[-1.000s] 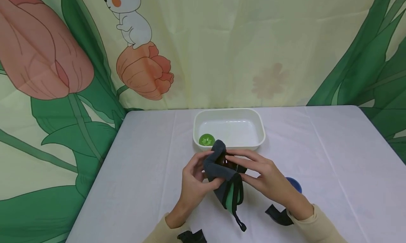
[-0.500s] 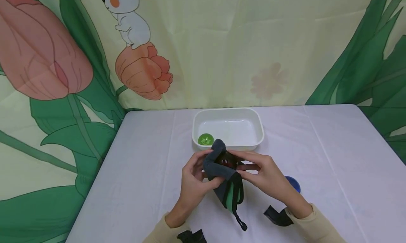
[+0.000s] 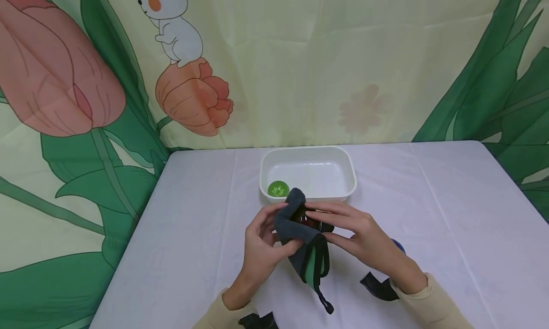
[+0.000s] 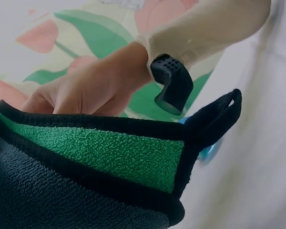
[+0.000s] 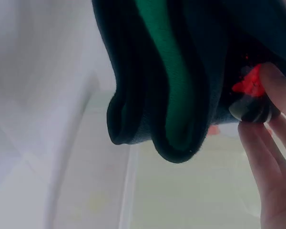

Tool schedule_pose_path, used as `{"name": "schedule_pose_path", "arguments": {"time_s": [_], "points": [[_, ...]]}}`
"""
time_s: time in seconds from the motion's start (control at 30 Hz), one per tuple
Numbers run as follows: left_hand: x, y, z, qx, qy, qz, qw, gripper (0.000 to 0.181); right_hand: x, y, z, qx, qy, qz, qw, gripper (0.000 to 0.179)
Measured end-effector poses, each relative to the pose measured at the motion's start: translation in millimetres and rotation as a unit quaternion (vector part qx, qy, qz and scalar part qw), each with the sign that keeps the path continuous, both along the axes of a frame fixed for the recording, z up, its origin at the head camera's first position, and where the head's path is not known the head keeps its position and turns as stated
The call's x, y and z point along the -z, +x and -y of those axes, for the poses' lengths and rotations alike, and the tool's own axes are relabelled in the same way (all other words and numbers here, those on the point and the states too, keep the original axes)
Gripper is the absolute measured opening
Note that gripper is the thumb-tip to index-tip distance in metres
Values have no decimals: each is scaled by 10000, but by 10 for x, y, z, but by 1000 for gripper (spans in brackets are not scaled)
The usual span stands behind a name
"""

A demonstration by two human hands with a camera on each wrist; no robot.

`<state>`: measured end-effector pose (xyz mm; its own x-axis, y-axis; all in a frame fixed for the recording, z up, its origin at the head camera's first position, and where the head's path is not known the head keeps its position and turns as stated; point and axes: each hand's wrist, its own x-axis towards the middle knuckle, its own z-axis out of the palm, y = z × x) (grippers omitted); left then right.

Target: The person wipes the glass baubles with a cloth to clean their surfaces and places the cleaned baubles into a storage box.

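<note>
Mostly, cloth (image 3: 299,231) hides the glossy object (image 3: 302,220) (shape unclear).

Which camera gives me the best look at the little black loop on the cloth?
The left wrist view: the black loop looms large there, with its narrow opening visible. The head view shows it small, hanging from the cloth. In the right wrist view I cannot make it out among the cloth's folds.
</note>
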<state>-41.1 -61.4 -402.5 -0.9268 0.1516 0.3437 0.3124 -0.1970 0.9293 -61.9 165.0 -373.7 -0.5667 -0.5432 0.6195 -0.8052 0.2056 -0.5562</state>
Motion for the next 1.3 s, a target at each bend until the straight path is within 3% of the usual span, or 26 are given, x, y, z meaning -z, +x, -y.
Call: {"name": "schedule_pose_path", "arguments": {"time_s": [0.13, 0.33, 0.57, 0.7, 0.83, 1.03, 1.13, 1.3], "points": [[6, 13, 6, 18, 29, -146, 9999, 58, 22, 29, 0, 176, 111, 471, 9987, 43], [-15, 36, 3, 10, -20, -240, 9997, 60, 17, 46, 19, 374, -91, 1140, 9927, 62], [-5, 34, 0, 16, 17, -150, 9999, 59, 40, 34, 26, 494, -120, 1641, 9851, 57], [-3, 25, 0, -26, 67, -77, 9999, 59, 27, 29, 13, 417, 94, 1535, 9872, 65], [4, 9, -4, -15, 119, -78, 9999, 58, 11, 24, -3, 404, 387, 1097, 9924, 77], [15, 0, -2, -9, 163, -130, 9998, 58, 32, -13, 21, 126, 491, -80, 9987, 48], [13, -4, -4, 31, 171, -177, 9997, 58, 29, -26, 35, 14, 373, -485, 9981, 45], [12, -3, -5, -12, 123, -13, 9999, 58, 22, -7, 37, 64, 435, -140, 9989, 48]]}}
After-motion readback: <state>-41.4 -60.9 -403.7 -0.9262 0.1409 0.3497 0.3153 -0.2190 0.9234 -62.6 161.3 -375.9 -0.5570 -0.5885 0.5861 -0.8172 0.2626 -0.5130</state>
